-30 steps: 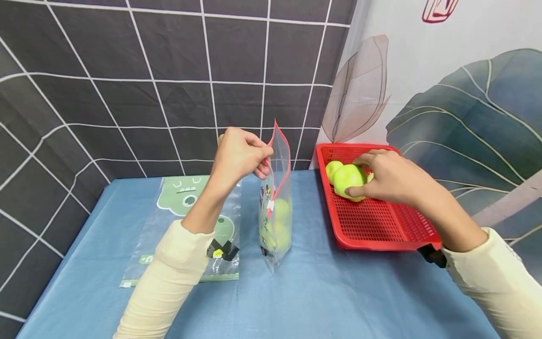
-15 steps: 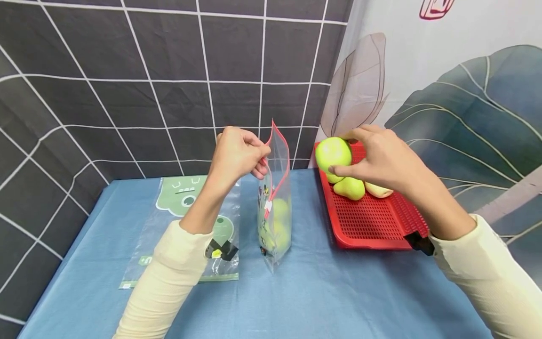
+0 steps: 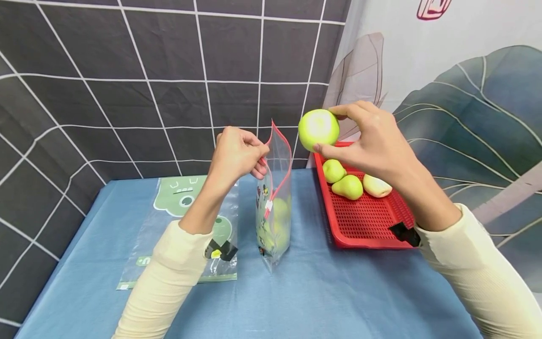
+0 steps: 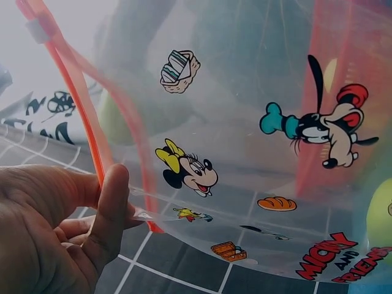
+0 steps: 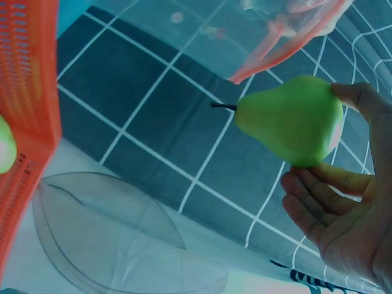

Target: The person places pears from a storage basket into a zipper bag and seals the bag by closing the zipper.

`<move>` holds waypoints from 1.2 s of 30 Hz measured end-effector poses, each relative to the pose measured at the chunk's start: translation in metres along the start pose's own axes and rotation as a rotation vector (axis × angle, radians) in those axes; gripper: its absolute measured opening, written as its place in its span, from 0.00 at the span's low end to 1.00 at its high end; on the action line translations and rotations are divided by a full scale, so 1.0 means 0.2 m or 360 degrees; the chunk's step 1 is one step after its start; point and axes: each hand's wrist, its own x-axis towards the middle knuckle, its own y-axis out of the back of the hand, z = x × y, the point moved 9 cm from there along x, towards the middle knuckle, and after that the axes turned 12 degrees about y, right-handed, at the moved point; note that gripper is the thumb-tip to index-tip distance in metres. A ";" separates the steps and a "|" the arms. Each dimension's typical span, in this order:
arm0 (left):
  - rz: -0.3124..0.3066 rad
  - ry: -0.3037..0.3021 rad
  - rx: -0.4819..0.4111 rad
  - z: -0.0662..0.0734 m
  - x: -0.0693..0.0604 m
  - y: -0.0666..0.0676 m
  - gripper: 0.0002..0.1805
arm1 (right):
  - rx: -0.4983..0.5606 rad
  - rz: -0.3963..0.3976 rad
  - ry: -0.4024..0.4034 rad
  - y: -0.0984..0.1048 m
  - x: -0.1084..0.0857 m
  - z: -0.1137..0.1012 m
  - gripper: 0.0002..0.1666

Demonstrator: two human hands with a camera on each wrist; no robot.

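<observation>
My left hand (image 3: 240, 157) pinches the red-edged rim of a clear bag (image 3: 274, 188), which stands upright with its mouth parted and green fruit inside. Cartoon prints cover the bag (image 4: 239, 141) in the left wrist view, where thumb and fingers of the left hand (image 4: 79, 220) grip its edge. Between thumb and fingers, my right hand (image 3: 372, 141) holds a green pear (image 3: 319, 129) in the air, right of the bag's mouth and above the basket. The right wrist view shows the pear (image 5: 294, 120) with its stem pointing away from the right hand (image 5: 349, 196).
A red basket (image 3: 364, 242) on the right holds several pieces of pale green fruit, one a pear (image 3: 348, 187). Another clear bag (image 3: 141, 245) with a green cartoon print lies flat at the left on the blue cloth (image 3: 296, 301). Behind stands a dark gridded backdrop (image 3: 169, 56).
My right hand has lifted the pear out of the basket and carried it up and left, toward the bag. The left hand keeps its hold on the rim, nearly still.
</observation>
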 end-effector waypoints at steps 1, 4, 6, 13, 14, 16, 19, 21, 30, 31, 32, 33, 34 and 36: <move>-0.0002 0.0001 0.0002 0.00 0.00 0.00 0.10 | 0.0006 0.0021 0.0013 0.01 0.01 -0.01 0.37; -0.0004 -0.0001 0.0000 0.00 0.00 0.00 0.10 | 0.0020 0.0060 0.0037 0.02 0.03 -0.04 0.37; -0.0006 0.0001 -0.0001 0.00 0.00 0.00 0.10 | 0.0023 0.0084 0.0062 0.03 0.05 -0.07 0.37; -0.0020 0.0008 -0.0004 0.00 0.00 -0.01 0.09 | 0.0074 0.0211 0.0161 0.04 0.10 -0.15 0.36; -0.0018 0.0012 -0.0002 0.00 0.00 -0.01 0.09 | 0.0082 0.0232 0.0185 0.04 0.11 -0.16 0.36; -0.0014 0.0019 0.0008 0.00 0.00 -0.01 0.09 | 0.0105 0.0273 0.0234 0.04 0.12 -0.19 0.36; -0.0010 0.0014 0.0021 0.00 0.00 -0.02 0.09 | 0.0132 0.0313 0.0294 0.04 0.13 -0.22 0.36; -0.0018 0.0000 0.0022 0.00 0.00 -0.02 0.09 | 0.0147 0.0325 0.0310 0.03 0.14 -0.23 0.36; -0.0031 0.0000 0.0032 0.00 0.00 0.00 0.09 | 0.0233 0.0252 0.0311 -0.09 0.15 -0.24 0.36; -0.0028 -0.0001 0.0034 0.00 0.00 0.00 0.09 | 0.0238 0.0233 0.0295 -0.10 0.15 -0.23 0.36; -0.0028 -0.0001 0.0036 0.00 0.01 0.00 0.09 | 0.0237 0.0210 0.0275 -0.11 0.14 -0.23 0.36; -0.0027 0.0001 0.0037 0.00 0.01 0.00 0.08 | 0.0240 0.0186 0.0250 -0.12 0.14 -0.22 0.36; -0.0032 0.0001 0.0036 0.00 0.01 0.00 0.08 | 0.0239 0.0163 0.0222 -0.14 0.13 -0.21 0.36; -0.0046 0.0003 0.0026 0.00 0.01 0.00 0.08 | 0.0231 0.0118 0.0178 -0.15 0.12 -0.19 0.36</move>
